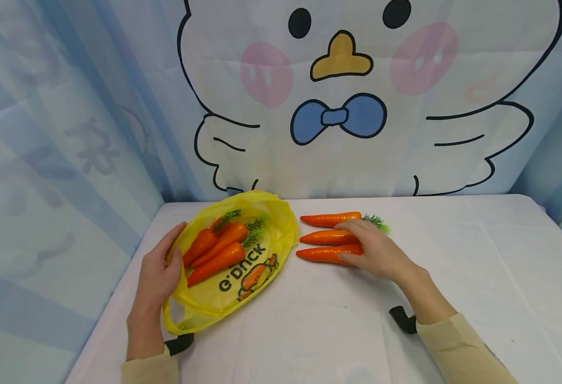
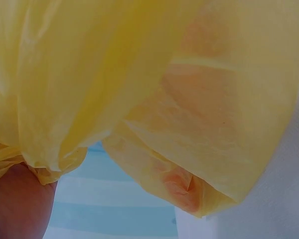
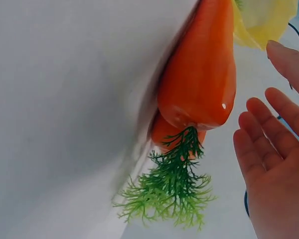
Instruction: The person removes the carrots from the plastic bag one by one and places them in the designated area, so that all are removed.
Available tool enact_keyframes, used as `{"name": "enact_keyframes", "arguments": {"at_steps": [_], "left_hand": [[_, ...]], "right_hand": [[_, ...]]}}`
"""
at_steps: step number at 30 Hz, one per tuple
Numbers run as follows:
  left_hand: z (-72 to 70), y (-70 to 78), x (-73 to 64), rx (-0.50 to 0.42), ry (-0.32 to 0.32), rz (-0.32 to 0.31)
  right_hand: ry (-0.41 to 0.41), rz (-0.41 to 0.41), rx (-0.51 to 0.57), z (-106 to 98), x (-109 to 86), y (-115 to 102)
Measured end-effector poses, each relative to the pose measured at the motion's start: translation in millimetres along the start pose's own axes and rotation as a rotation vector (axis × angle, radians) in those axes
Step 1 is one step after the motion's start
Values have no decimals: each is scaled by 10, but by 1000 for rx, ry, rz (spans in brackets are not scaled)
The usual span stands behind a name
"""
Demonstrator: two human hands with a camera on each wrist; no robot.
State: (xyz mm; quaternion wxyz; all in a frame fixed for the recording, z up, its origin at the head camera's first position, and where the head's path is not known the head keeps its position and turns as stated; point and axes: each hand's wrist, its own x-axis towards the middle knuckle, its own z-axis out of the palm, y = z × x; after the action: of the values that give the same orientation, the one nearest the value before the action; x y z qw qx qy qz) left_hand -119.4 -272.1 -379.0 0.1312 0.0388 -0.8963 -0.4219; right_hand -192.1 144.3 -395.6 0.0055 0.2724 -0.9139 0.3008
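On the left, my left hand (image 1: 159,274) grips the edge of a yellow plastic bag (image 1: 287,226), the thumb inside its rim. The bag's mouth gapes, and several orange toy carrots (image 1: 219,264) with green tops lie in it. In the left wrist view the yellow film (image 2: 114,74) covers most of the picture. Three more carrots lie side by side right of the bag: a far one (image 1: 329,219), a middle one (image 1: 324,237) and a near one (image 1: 320,254). My right hand (image 1: 379,250) is over their leafy ends; the right wrist view shows its fingers relaxed beside a carrot (image 3: 199,79), apart from it.
A white cloth (image 1: 319,330) covers the table. Behind it hangs a curtain (image 1: 348,165) printed with a cartoon bird, and a blue-white curtain (image 1: 45,186) stands along the left side. Black wrist mounts (image 1: 403,320) show near both cuffs.
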Motion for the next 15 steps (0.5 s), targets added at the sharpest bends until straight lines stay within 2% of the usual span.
{"name": "enact_keyframes", "arguments": {"at_steps": [6, 15], "left_hand": [[-5, -2, -2, 1, 2, 3], [-5, -12, 4, -2, 4, 21]], "right_hand": [[22, -58, 29, 11, 56, -43], [49, -52, 66, 70, 124, -129]]}}
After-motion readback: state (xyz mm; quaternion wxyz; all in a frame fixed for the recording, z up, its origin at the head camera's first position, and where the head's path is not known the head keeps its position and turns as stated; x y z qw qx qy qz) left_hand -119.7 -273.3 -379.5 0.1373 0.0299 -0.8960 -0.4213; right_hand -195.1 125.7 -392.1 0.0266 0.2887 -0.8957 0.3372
